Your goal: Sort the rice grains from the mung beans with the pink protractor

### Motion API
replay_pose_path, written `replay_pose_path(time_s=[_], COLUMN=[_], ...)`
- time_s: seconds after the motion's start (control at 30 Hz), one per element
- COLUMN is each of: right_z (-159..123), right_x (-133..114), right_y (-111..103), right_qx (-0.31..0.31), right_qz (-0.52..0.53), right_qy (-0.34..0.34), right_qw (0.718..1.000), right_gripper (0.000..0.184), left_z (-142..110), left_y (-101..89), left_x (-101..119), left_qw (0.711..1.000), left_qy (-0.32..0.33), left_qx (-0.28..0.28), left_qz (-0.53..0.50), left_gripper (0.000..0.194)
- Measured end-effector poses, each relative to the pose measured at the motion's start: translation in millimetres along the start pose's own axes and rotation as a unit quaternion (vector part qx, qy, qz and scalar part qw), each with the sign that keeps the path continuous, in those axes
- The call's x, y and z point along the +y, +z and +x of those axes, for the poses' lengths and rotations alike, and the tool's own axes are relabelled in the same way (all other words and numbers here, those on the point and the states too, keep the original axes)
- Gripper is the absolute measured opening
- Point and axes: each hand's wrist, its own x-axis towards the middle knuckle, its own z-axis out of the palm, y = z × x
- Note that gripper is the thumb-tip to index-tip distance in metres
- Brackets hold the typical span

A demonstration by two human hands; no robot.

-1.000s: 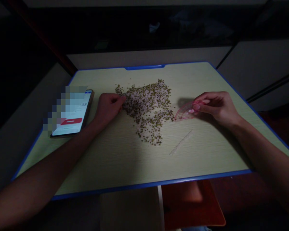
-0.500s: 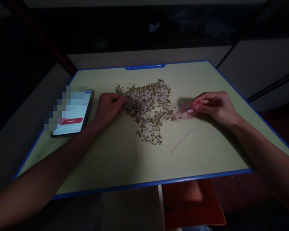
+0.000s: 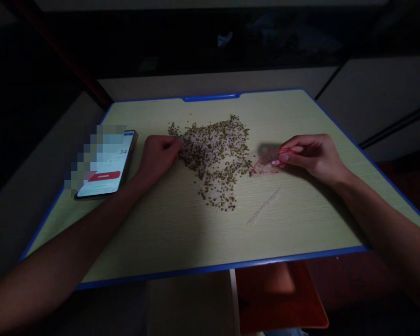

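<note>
A spread of green beans, which look like mung beans, mixed with pale rice-like grains covers the middle of the table. My left hand is closed at the left edge of this spread, thumb against curled fingers; whatever may be between them is hidden. My right hand pinches a clear protractor with red markings between thumb and fingers. The protractor's left tip is at the right edge of the beans. A thin line of pale grains lies on the tabletop, nearer me than the protractor.
The pale wood-grain table has a blue rim. A phone with a lit screen rests at the left side, close to my left forearm. Below the front edge is a red-orange panel. Dark furniture stands behind the table.
The protractor has tilted slightly in my right hand, its left tip shifting a little toward the beans. My left hand stays where it was.
</note>
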Motion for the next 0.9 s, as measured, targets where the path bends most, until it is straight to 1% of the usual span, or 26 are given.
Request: replay_pose_path(time_s=[0.2,0.43,0.73,0.9], right_z=[0.1,-0.3,-0.1,1.0], right_x=[0.8,1.4,0.3,1.6], right_y=[0.6,2.5,4.3,5.6], right_qx=[0.003,-0.005,-0.009,-0.013], right_qz=[-0.011,-0.002,-0.018,-0.021], right_qy=[-0.002,0.016,-0.017,-0.01], right_qw=[1.0,1.0,1.0,1.0], right_gripper=[0.01,0.009,0.012,0.013], left_z=[1.6,0.4,-0.1,0.8], left_y=[0.8,0.3,0.1,1.0], left_x=[-2.8,-0.4,0.6,-1.3], left_qw=[1.0,1.0,1.0,1.0], left_qy=[-0.007,-0.005,-0.008,-0.008], left_qx=[-0.005,-0.004,-0.005,-0.003], left_qz=[-0.009,-0.004,-0.003,-0.007], left_gripper=[0.035,0.036,0.036,0.034])
